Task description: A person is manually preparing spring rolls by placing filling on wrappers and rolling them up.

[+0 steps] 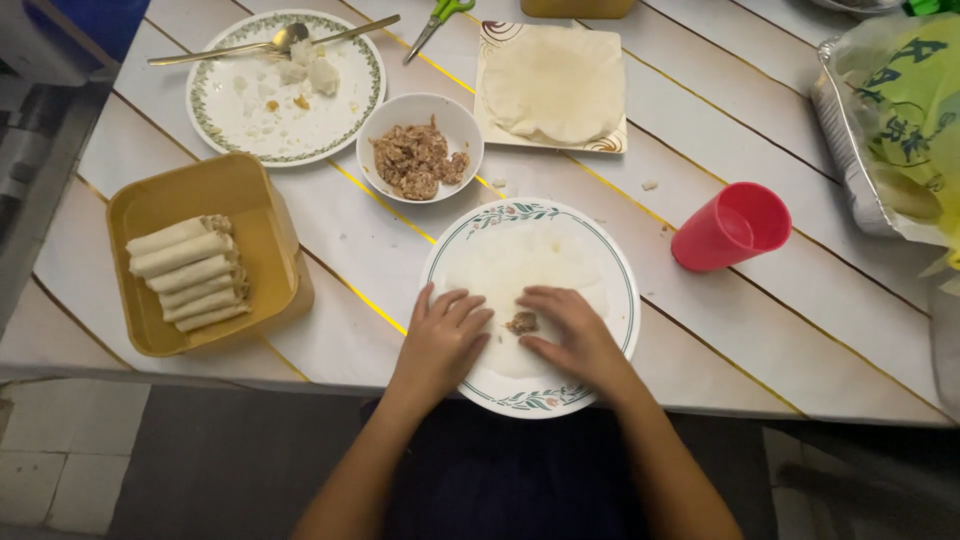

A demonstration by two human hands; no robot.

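A thin white wrapper (520,270) lies flat on a round floral-rimmed plate (615,270) near the table's front edge. A small brown lump of filling (521,323) sits on the wrapper's near part. My left hand (440,335) presses on the wrapper's near edge, left of the filling, fingers spread. My right hand (570,330) rests on the wrapper just right of the filling, fingers curled toward it.
A white bowl of minced filling (420,150) stands behind the plate. A yellow tub (200,250) with several finished rolls is at left. Stacked wrappers (553,82), a red cup (730,228), a used plate with spoons (285,85), scissors (438,18) and a foil tray (850,140) are behind.
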